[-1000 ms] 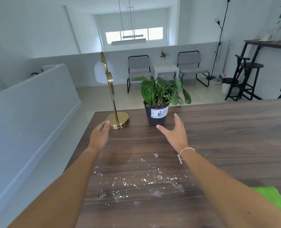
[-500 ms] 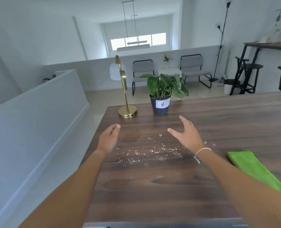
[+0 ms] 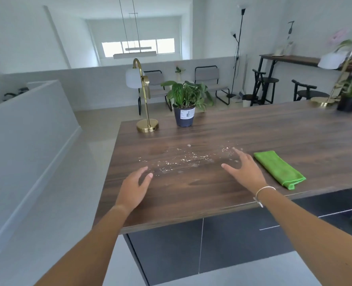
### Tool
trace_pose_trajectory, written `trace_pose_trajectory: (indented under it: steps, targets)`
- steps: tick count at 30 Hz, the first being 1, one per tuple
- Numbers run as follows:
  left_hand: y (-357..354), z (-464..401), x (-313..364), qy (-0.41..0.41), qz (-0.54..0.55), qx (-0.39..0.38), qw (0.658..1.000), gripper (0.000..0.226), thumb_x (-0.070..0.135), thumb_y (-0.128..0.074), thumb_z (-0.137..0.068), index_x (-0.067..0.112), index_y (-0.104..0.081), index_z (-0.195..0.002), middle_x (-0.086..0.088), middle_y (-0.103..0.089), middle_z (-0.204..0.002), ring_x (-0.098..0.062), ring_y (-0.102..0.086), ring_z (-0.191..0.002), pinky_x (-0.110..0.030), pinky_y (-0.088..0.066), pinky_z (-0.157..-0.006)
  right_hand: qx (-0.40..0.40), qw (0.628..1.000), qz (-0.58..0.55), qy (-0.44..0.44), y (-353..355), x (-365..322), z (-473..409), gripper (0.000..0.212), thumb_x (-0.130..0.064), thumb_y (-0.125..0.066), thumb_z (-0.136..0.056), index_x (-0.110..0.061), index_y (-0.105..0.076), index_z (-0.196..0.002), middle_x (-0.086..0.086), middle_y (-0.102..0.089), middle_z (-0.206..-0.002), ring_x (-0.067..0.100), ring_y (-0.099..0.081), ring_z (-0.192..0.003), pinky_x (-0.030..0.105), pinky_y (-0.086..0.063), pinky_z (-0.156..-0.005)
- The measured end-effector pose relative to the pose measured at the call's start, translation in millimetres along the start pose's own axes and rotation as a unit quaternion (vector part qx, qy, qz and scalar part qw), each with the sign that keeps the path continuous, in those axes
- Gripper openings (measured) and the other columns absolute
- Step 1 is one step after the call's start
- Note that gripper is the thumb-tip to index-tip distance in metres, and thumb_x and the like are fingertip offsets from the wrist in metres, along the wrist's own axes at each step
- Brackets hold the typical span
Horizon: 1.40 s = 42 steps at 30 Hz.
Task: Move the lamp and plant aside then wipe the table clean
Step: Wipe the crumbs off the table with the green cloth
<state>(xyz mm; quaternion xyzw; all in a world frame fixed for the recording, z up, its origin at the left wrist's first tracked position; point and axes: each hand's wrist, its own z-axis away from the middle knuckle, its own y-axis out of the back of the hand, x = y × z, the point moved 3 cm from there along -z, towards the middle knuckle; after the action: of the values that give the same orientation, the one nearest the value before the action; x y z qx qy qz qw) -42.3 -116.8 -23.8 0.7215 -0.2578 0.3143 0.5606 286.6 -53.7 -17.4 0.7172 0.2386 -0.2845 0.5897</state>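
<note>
A brass lamp [image 3: 147, 124] with a white shade stands at the far left corner of the dark wooden table [image 3: 274, 137]. Right beside it is a leafy plant in a dark pot [image 3: 184, 118]. White crumbs and wet spots [image 3: 183, 159] are scattered across the table's middle. A folded green cloth [image 3: 279, 169] lies to the right of them near the front edge. My left hand [image 3: 135, 186] hovers open over the near left part of the table. My right hand [image 3: 244, 170] is open too, fingers spread, just left of the cloth and not touching it.
A second brass lamp [image 3: 323, 103] and a second potted plant [image 3: 349, 100] stand at the table's far right. A low white wall [image 3: 26, 131] runs along the left. Chairs, stools and a floor lamp stand beyond the table. Dark cabinet fronts [image 3: 212, 244] sit under the table's edge.
Both hands have pulled back from the lamp and the plant towards the near edge. The view has backed away and the green cloth has come fully into sight.
</note>
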Motion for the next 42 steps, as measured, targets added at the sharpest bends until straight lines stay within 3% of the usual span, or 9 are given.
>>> trace_pose_trajectory:
  steps: [7, 11, 15, 18, 26, 30, 32, 38, 42]
  targets:
    - [-17, 18, -8, -0.022, -0.071, 0.031, 0.997, 0.041, 0.032, -0.051, -0.090, 0.013, -0.055, -0.126, -0.005, -0.058, -0.131, -0.019, -0.049, -0.124, -0.029, -0.032, -0.108, 0.011, 0.998, 0.068, -0.001, 31, 36, -12, 0.071, -0.047, -0.061, -0.080, -0.020, -0.034, -0.141, 0.011, -0.041, -0.143, 0.030, -0.041, -0.130, 0.041, -0.037, -0.104]
    - [-32, 18, -12, -0.006, -0.163, 0.032, 0.986, 0.044, 0.042, -0.048, -0.088, 0.020, -0.055, -0.126, -0.006, -0.056, -0.133, -0.024, -0.047, -0.126, -0.045, -0.032, -0.110, 0.017, 0.989, 0.149, 0.009, 44, 64, -34, 0.073, -0.050, -0.059, -0.080, -0.017, -0.034, -0.141, 0.013, -0.041, -0.143, 0.030, -0.032, -0.135, 0.041, -0.023, -0.113]
    - [-37, 16, -10, 0.025, -0.190, 0.034, 0.981, 0.045, 0.041, -0.049, -0.089, 0.021, -0.052, -0.129, -0.007, -0.051, -0.139, -0.025, -0.041, -0.131, -0.043, -0.027, -0.113, -0.019, 0.965, 0.260, -0.018, 43, 98, -53, 0.076, -0.060, -0.048, -0.081, -0.020, -0.030, -0.143, 0.009, -0.035, -0.148, 0.032, -0.021, -0.140, 0.047, -0.018, -0.113]
    - [-38, 17, -9, 0.034, -0.204, 0.037, 0.978, 0.045, 0.041, -0.049, -0.089, 0.022, -0.052, -0.129, -0.006, -0.050, -0.140, -0.024, -0.040, -0.132, -0.041, -0.027, -0.113, -0.020, 0.958, 0.286, -0.033, 36, 111, -60, 0.069, -0.060, -0.037, -0.085, -0.019, -0.033, -0.141, 0.010, -0.034, -0.149, 0.033, -0.025, -0.137, 0.048, -0.022, -0.112]
    - [-36, 21, -2, 0.058, -0.196, 0.039, 0.978, 0.044, 0.042, -0.048, -0.088, 0.023, -0.053, -0.128, -0.004, -0.049, -0.140, -0.021, -0.037, -0.133, -0.039, -0.026, -0.113, 0.017, 0.965, 0.263, 0.002, 30, 113, -77, 0.044, -0.022, -0.037, -0.095, -0.010, -0.041, -0.137, 0.015, -0.042, -0.144, 0.037, -0.036, -0.130, 0.046, -0.030, -0.105]
    - [-35, 24, 0, 0.070, -0.188, 0.041, 0.979, 0.044, 0.042, -0.048, -0.088, 0.023, -0.053, -0.127, -0.003, -0.050, -0.139, -0.020, -0.038, -0.133, -0.038, -0.028, -0.112, 0.053, 0.971, 0.233, 0.020, 31, 110, -84, 0.029, -0.004, -0.040, -0.091, 0.003, -0.053, -0.116, 0.028, -0.060, -0.115, 0.043, -0.053, -0.107, 0.046, -0.037, -0.089]
    - [-34, 24, 0, 0.075, -0.183, 0.046, 0.979, 0.044, 0.041, -0.048, -0.089, 0.022, -0.053, -0.127, -0.004, -0.051, -0.139, -0.020, -0.039, -0.132, -0.038, -0.029, -0.112, 0.058, 0.976, 0.210, 0.019, 33, 107, -88, 0.026, -0.004, -0.038, -0.092, 0.005, -0.051, -0.113, 0.032, -0.062, -0.104, 0.046, -0.056, -0.098, 0.047, -0.039, -0.085]
    - [-35, 22, -1, 0.081, -0.194, 0.049, 0.976, 0.042, 0.038, -0.050, -0.089, 0.021, -0.054, -0.127, -0.005, -0.051, -0.138, -0.023, -0.040, -0.131, -0.039, -0.030, -0.111, 0.066, 0.997, 0.043, 0.013, 32, 90, -94, 0.032, -0.013, -0.033, -0.097, 0.001, -0.047, -0.122, 0.032, -0.061, -0.109, 0.049, -0.054, -0.103, 0.047, -0.041, -0.086]
    - [-34, 15, -6, 0.080, -0.207, 0.037, 0.974, 0.043, 0.038, -0.051, -0.088, 0.020, -0.054, -0.127, -0.007, -0.048, -0.142, -0.024, -0.038, -0.133, -0.039, -0.027, -0.113, 0.062, 0.998, 0.024, 0.010, 20, 80, -102, 0.032, -0.014, -0.034, -0.097, 0.001, -0.047, -0.122, 0.033, -0.061, -0.109, 0.049, -0.054, -0.103, 0.046, -0.040, -0.087]
